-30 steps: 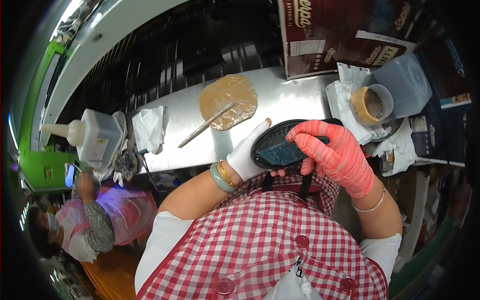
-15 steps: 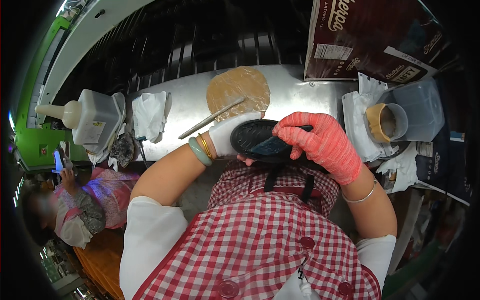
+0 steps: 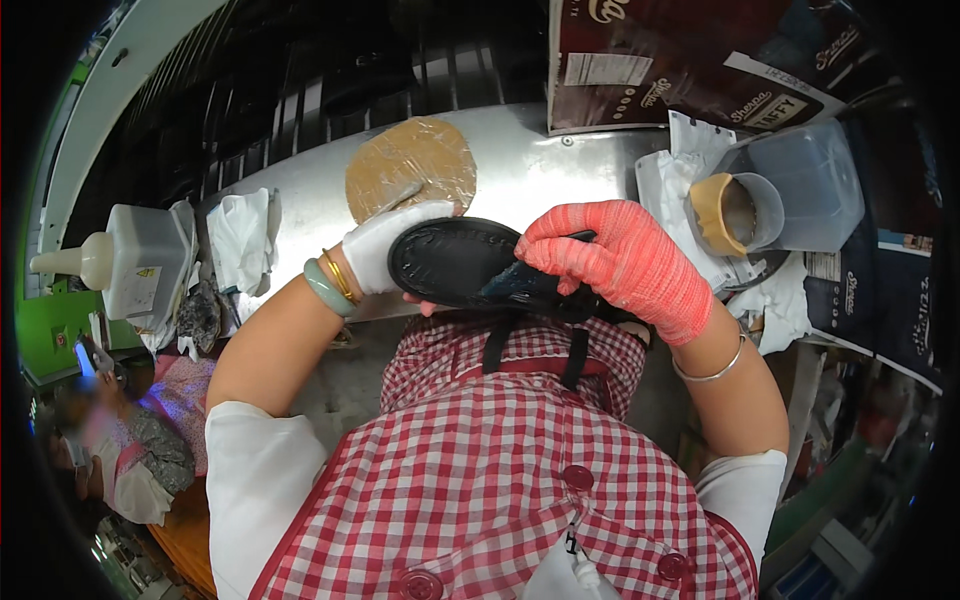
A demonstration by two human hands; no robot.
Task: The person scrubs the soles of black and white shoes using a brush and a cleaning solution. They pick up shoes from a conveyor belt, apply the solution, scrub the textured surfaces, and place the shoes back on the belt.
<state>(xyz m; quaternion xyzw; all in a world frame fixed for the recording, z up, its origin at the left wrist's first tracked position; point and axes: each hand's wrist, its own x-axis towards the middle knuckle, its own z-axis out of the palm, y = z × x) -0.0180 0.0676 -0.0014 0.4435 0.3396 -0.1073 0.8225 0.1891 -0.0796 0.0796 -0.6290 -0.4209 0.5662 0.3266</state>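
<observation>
A black shoe sole (image 3: 440, 262) with a raised rim lies across my left hand (image 3: 372, 250), which wears a white glove with bare fingertips and grips it from the far side and beneath. Over the sole's right part, my right hand (image 3: 625, 262), in a coral knit glove, pinches a slim dark tool (image 3: 584, 237). Only the end of its handle shows; its working end is hidden or too dark to tell. A bluish, glossy patch (image 3: 510, 282) shows on the sole beside my right fingertips.
Beyond my left hand lies a round tan pad (image 3: 420, 160) wrapped in clear film, with a rod (image 3: 392, 198) on it. At left stand a squeeze bottle (image 3: 135, 262) and white cloth (image 3: 240, 240). At right are a cup (image 3: 765, 215), a clear plastic container (image 3: 815, 190) and a maroon box (image 3: 640, 95).
The whole view has shifted, so the bench and both hands sit further left. My right hand remains over the sole's right part, and the sole's face has turned slightly.
</observation>
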